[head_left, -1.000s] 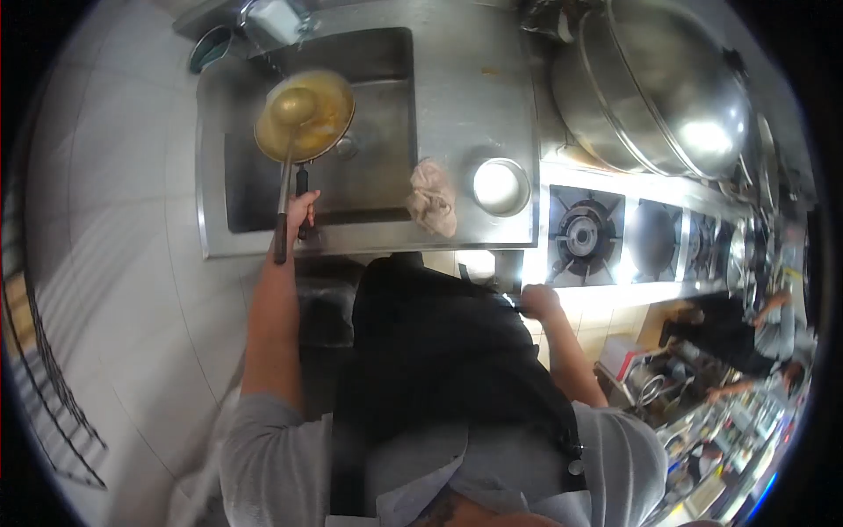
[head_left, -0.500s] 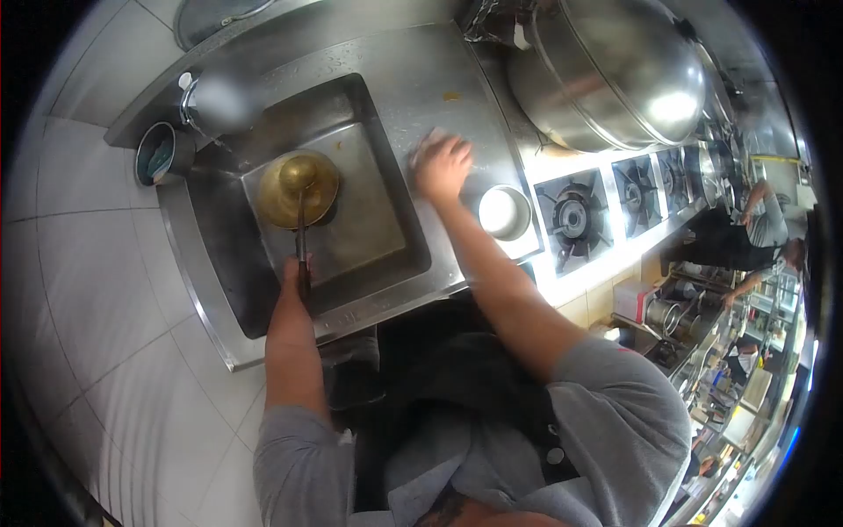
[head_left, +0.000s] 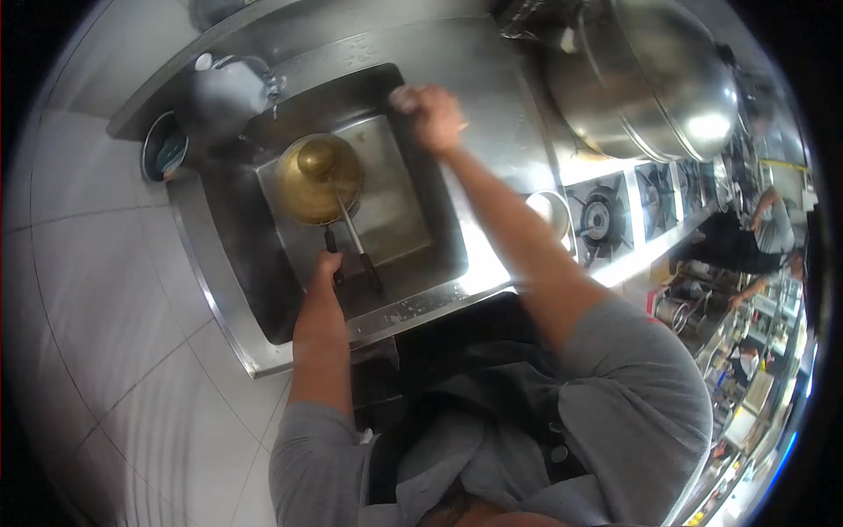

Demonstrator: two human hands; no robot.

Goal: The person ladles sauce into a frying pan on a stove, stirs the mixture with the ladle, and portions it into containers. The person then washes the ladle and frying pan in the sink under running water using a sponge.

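My left hand (head_left: 329, 263) is closed round the dark handle of a golden-brown pan (head_left: 294, 189) in the sink. A ladle (head_left: 316, 160) rests in the pan, its bowl inside and its dark-ended handle (head_left: 367, 263) leaning over the rim, to the right of my hand. Reaching over the sink's far right edge, my right hand (head_left: 436, 119) is closed and smeared by motion. Something small and pale (head_left: 405, 98) shows at its fingertips, too blurred to name.
The steel sink (head_left: 446, 250) is set in a metal counter. A metal pot (head_left: 165, 147) stands at its left corner, near a blurred pale vessel (head_left: 233, 95). To the right are a round white container (head_left: 549, 215), gas burners (head_left: 601, 215) and a big steel vessel (head_left: 645, 83). People work farther off.
My right hand has moved from the counter towards the sink's far edge. My left hand now grips the pan's handle, and the ladle's handle has swung right, apart from it. The view has shifted.
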